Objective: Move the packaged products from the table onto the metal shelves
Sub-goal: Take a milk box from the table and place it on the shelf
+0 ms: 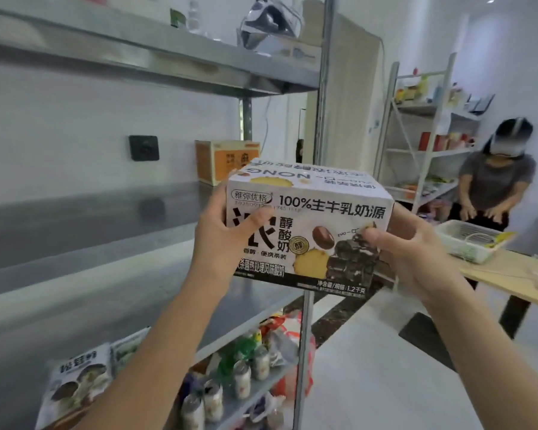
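Head view: forearms come up from the bottom edge, both hands on one box. Left grip (227, 231) is curled round the left end of the yogurt carton (308, 225), thumb flat on the printed front face, fingers out of sight behind. Right grip (416, 252) clamps the right end, thumb tip on the front face by the chocolate picture, fingers tucked behind and under. Carton is level, white with black print, "100%" on the front. It is held in the air over the right front corner of the middle metal shelf (106, 274), not resting on it.

Orange carton (221, 159) sits at the back of that shelf, just behind the held one. Upper shelf (137, 48) carries a crumpled silver bag (271, 23). Lower shelf (249, 398) holds small bottles (243, 380), with snack packs (75, 383) at lower left. Black wall socket (144, 148) is behind the shelving.

Right side: wooden tabletop (510, 283) with a white basket (469, 243) on it. Second person (494, 187) stands behind it, hands down. White rack (423, 119) behind them is stocked; items too blurred to name.
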`<state>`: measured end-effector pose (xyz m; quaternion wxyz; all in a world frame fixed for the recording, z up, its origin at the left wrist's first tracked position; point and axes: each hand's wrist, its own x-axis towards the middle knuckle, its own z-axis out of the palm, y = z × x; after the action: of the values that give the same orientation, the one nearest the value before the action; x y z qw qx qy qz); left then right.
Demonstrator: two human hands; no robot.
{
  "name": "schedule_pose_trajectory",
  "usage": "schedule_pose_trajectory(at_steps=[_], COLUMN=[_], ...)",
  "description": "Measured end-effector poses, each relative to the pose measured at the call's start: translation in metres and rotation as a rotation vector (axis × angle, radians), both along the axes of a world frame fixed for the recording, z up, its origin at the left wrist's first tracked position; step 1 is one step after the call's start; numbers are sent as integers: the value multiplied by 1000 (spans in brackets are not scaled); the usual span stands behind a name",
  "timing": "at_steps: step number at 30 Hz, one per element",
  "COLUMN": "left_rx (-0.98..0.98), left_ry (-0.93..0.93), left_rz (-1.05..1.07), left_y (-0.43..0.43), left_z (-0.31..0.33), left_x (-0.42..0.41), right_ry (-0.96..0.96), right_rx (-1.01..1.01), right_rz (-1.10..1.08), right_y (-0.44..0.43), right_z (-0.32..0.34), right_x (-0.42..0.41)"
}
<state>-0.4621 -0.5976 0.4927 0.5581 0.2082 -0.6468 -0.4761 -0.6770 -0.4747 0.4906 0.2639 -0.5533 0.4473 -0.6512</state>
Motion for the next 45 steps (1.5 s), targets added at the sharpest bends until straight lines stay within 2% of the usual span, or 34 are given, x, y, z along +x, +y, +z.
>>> schedule_pose_trajectory(at_steps=[4, 12, 21, 28, 33, 45], left_rx=[-25, -170, -161, -247, -242, -222], left_ry=[-33, -257, -439, -623, -663, -696], left_rz=[137, 309, 417, 553, 595, 689], left_y=[-39, -137, -231, -298, -336, -389], left_z=[3, 2, 2, 7, 6, 4], left_x=[-3, -27, -67, -108, -138, -171], right_ry=[-87, -145, -223, -254, -261, -303], right_rx=[-53, -112, -60, 17, 52, 119], right_rz=[75, 105, 133, 134, 171, 61], right_y=[-70, -206, -321, -408, -450, -519], right_z=[5, 11, 1, 0, 4, 7], right_x=[-21, -55, -97, -127, -148, -165])
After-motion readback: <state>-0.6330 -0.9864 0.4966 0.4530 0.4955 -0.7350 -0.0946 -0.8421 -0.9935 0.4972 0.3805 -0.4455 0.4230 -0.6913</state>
